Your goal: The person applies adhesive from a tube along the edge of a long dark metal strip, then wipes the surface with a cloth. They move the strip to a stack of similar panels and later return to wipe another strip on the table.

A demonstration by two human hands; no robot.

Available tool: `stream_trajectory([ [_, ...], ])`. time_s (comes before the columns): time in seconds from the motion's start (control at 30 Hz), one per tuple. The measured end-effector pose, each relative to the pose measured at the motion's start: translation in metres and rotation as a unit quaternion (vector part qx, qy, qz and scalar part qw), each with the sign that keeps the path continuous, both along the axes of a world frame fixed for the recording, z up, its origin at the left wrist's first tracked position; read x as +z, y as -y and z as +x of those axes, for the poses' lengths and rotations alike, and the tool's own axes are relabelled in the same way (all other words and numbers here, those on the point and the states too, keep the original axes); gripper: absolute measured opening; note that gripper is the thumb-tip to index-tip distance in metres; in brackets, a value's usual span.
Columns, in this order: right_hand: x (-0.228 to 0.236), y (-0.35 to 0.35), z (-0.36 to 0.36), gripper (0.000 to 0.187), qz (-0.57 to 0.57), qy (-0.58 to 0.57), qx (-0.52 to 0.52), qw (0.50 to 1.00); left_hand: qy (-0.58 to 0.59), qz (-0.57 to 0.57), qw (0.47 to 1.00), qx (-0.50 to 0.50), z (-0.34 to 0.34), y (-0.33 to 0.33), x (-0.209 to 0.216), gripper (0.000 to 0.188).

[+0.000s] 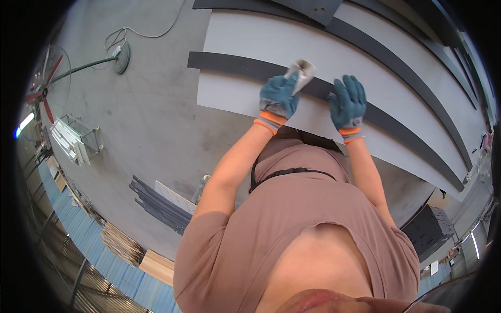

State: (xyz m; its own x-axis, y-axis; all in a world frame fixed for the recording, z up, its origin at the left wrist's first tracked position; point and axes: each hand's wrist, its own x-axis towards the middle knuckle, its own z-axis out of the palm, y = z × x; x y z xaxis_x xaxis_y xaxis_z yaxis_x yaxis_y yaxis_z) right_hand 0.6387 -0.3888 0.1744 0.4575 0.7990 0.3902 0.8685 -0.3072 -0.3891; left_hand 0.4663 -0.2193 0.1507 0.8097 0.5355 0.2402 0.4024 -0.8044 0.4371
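My left hand (279, 97), in a blue-grey work glove with an orange cuff, is closed around a crumpled off-white cloth (303, 72). The cloth sits over a long dark grey strip (235, 64), which lies on a pale grey board (229, 91). Whether the cloth presses on the strip I cannot tell. To its right is my right hand (348, 101), gloved the same way, its fingers stretched out over the same strip. Nothing shows in that hand, and its contact with the strip is unclear.
Farther off, another dark strip (396, 65) and a dark panel with holes (308, 9) lie on pale boards. On the left stand a fan (44, 93) with red blades and a rack of white pieces (70, 141). Dark bars (159, 206) are stacked at lower left.
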Motion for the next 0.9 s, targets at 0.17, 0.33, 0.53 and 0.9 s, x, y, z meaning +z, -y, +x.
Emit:
stream_trajectory([
  [0.17,-0.050,0.024,0.007,0.051,-0.111,0.028,-0.039,0.993,0.019,0.076,0.991,-0.112,-0.006,-0.084,-0.025,0.041],
  [0.33,-0.051,0.013,-0.002,0.050,-0.080,0.003,-0.003,0.997,-0.345,0.010,0.853,0.391,-0.198,-0.324,-0.017,0.050],
  [0.53,-0.050,0.018,0.004,0.049,-0.076,0.006,-0.043,0.996,0.139,-0.137,0.920,0.340,-0.130,-0.306,0.023,0.034],
  [0.9,0.024,0.015,-0.014,0.042,0.170,-0.709,-0.164,0.664,0.026,-0.277,0.959,-0.049,0.083,0.105,0.026,0.058],
])
